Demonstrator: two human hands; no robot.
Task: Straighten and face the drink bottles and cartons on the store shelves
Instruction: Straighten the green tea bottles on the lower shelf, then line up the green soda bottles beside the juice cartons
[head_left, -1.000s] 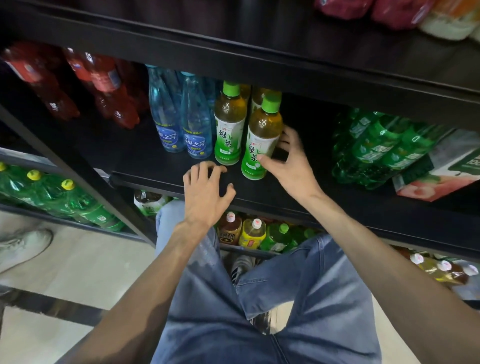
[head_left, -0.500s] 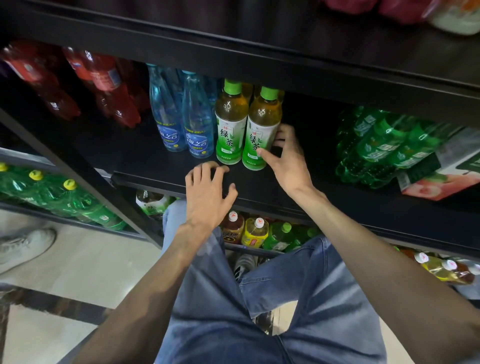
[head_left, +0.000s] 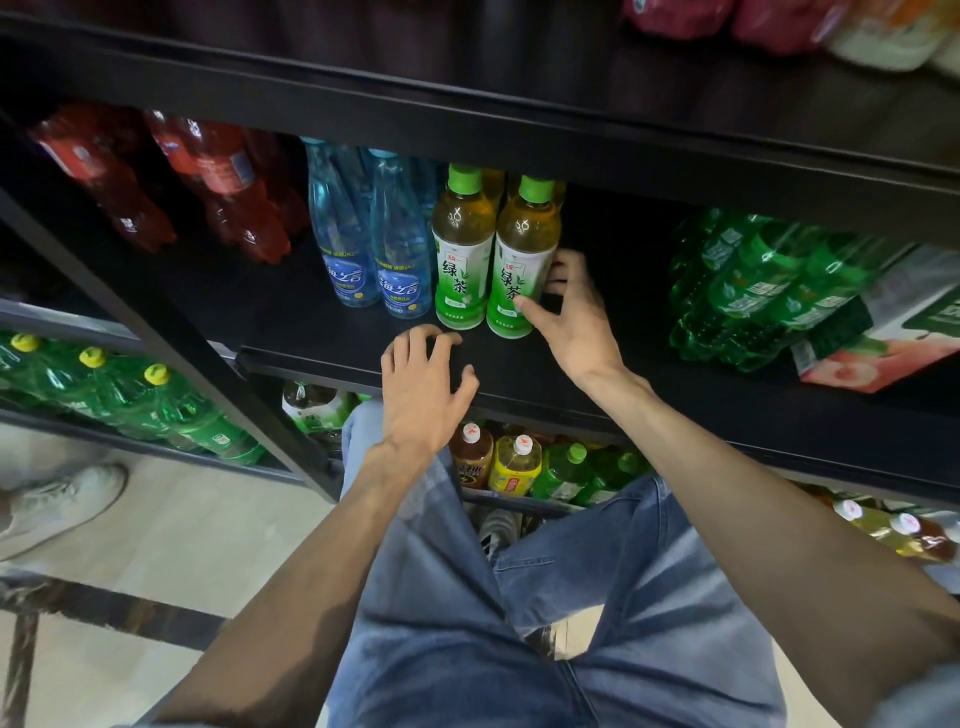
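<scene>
Two green-tea bottles with green caps stand upright side by side on the black middle shelf (head_left: 311, 332), labels facing out. My right hand (head_left: 569, 312) grips the right green-tea bottle (head_left: 522, 260), thumb on its label and fingers curled behind it. The left green-tea bottle (head_left: 462, 249) touches it. My left hand (head_left: 421, 389) rests on the shelf's front edge with fingers bent, holding nothing. Two blue water bottles (head_left: 374, 244) stand to the left of the teas.
Red soda bottles (head_left: 218, 182) lie at the shelf's left, a shrink-wrapped pack of green bottles (head_left: 753, 291) and a peach carton (head_left: 878, 353) at its right. Small bottles (head_left: 514, 462) fill the lower shelf; green bottles (head_left: 130, 395) sit lower left. A white shoe (head_left: 57, 509) is on the floor.
My right hand slid the right green-tea bottle back and stood it upright, level with the left one. My left hand stayed on the shelf edge.
</scene>
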